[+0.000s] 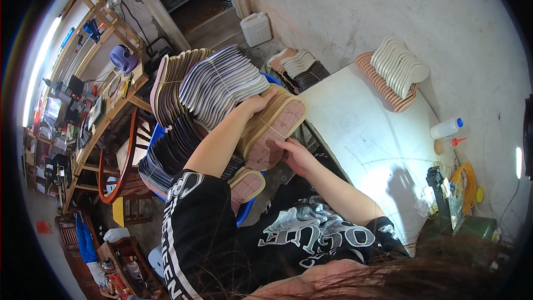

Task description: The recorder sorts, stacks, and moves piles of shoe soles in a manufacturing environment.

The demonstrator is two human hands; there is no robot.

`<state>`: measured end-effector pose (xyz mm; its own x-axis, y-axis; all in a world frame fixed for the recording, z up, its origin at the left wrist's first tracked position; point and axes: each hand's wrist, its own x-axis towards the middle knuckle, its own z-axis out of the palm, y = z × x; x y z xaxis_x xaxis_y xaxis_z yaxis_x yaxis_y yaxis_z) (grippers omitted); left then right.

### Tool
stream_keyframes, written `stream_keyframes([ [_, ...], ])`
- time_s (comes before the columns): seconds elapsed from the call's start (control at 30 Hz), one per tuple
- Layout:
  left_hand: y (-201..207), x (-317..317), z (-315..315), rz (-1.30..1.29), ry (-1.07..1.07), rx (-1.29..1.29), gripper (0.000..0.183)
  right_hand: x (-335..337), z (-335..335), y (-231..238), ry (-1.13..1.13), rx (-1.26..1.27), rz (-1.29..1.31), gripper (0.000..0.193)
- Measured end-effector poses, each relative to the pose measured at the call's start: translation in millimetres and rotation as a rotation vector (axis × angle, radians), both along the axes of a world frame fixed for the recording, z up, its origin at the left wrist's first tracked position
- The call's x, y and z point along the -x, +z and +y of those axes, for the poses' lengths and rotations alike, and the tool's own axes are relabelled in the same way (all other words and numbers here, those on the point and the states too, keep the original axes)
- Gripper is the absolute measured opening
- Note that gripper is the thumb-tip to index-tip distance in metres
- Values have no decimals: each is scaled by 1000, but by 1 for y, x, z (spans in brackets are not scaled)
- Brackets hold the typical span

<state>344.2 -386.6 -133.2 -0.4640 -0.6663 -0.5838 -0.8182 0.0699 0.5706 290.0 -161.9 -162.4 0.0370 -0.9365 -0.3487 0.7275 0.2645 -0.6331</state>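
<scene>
A banded bundle of tan insoles (282, 120) is held just right of the clock's centre, partly over a blue tub (270, 78), its pinkish top face turned upward. The bundle is clasped from two sides: its upper edge is covered by the left hand (260, 102), reached in from seven o'clock, and its lower edge is pinched by the right hand (297, 157), from five o'clock, the thumb laid on the pink face. For good handling, the layers are best kept pressed evenly from both sides, so that the thin band (275, 130) is not relied on alone, and the bundle is best kept level and clear of the white-edged stack (222, 83) at ten o'clock. A pale tabletop (338, 105) is spread toward three o'clock, with cream insoles (395, 65) stacked at two. The fingers under the bundle are hidden, so how firmly it is grasped cannot be told. Dark insoles (176, 145) at nine o'clock are partly covered by the left arm, and the bottom edge is blurred by hair.
</scene>
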Motion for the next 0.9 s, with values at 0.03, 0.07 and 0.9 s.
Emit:
stream_keyframes([
  [0.03, -2, -4, -4, 0, 3, 2, 107, -3, 2, 5, -2, -19, 24, 60],
  [0.07, -4, -10, -9, 17, -37, -21, 103, -5, 3, 10, -2, -20, 24, 60],
  [0.9, 61, 0, 15, 389, -111, -622, 70, 22, 24, 5, -115, 106, 55, 60],
])
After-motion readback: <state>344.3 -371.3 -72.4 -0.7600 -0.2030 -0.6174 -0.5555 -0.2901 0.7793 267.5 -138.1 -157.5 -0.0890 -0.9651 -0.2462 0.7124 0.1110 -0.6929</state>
